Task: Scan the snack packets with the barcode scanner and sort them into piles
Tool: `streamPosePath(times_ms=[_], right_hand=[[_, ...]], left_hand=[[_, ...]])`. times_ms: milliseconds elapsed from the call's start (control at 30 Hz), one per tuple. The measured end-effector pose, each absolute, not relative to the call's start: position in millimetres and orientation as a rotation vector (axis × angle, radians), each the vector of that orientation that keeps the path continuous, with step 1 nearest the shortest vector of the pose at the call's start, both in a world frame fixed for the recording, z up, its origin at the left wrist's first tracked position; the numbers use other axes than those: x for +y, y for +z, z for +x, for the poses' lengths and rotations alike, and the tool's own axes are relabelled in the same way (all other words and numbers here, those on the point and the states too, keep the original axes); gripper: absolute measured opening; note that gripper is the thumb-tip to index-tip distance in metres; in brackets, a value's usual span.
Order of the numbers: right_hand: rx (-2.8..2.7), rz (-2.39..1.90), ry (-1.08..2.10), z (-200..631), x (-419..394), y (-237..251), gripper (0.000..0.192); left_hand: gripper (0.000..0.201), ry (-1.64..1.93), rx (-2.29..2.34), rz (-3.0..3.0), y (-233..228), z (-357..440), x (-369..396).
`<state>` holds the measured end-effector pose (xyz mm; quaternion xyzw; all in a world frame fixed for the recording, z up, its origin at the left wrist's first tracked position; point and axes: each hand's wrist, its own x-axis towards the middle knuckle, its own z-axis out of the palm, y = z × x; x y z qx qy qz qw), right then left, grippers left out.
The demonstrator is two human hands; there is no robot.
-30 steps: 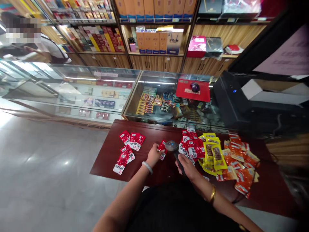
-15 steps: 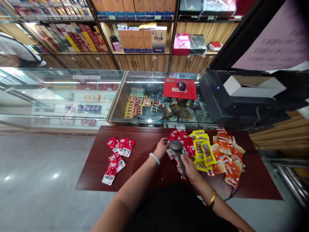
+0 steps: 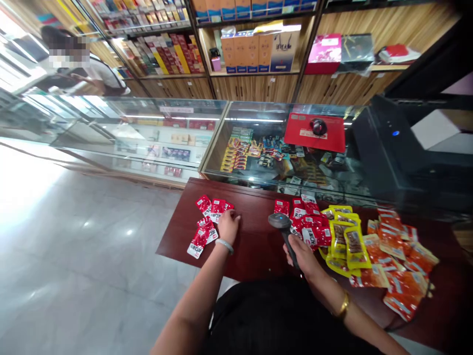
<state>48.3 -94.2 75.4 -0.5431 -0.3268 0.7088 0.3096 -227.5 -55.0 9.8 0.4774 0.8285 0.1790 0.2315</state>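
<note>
Head view, scanner (image 3: 283, 224) as landmark: held upright over the desk (image 3: 254, 246).
Right hand (image 3: 301, 256): grip wrapped round scanner handle, partly hiding it.
Left hand (image 3: 228, 224): fingers spread flat on the small red packets (image 3: 207, 224), left of scanner.
Hard to read: packet print.

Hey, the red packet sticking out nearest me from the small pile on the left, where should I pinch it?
Pinch the white near end of that red packet, coming from the table's front edge. It lies flat, pointing out of the left pile, with bare table around that end. The left hand is close by.

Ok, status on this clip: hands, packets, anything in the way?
Left hand resting on red packets, grip unclear. Right hand gripping barcode scanner. Table between both piles unobstructed.
</note>
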Motion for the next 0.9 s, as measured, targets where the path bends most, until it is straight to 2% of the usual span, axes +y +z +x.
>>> streamPosePath(times_ms=[100, 200, 433, 667, 900], right_hand=[[-0.934, -1.426, 1.922, 35, -95, 74, 0.048], [-0.958, -1.439, 1.976, 24, -99, 70, 0.047], [-0.973, -1.434, 2.047, 16, -107, 67, 0.052], [-0.937, -1.473, 1.993, 19, -107, 72, 0.056], [-0.868, -1.455, 1.960, 30, -110, 74, 0.056]], left_hand=[[0.051, 0.247, 2.617, 1.259, 21, -266, -63], [0.058, 0.090, 2.715, 1.171, 25, -288, -63], [0.043, -0.005, 2.591, 1.254, 27, -296, -52], [0.063, -0.081, 2.601, 1.252, 28, -289, -49], [0.050, -0.039, 2.529, 1.359, 33, -274, -37]])
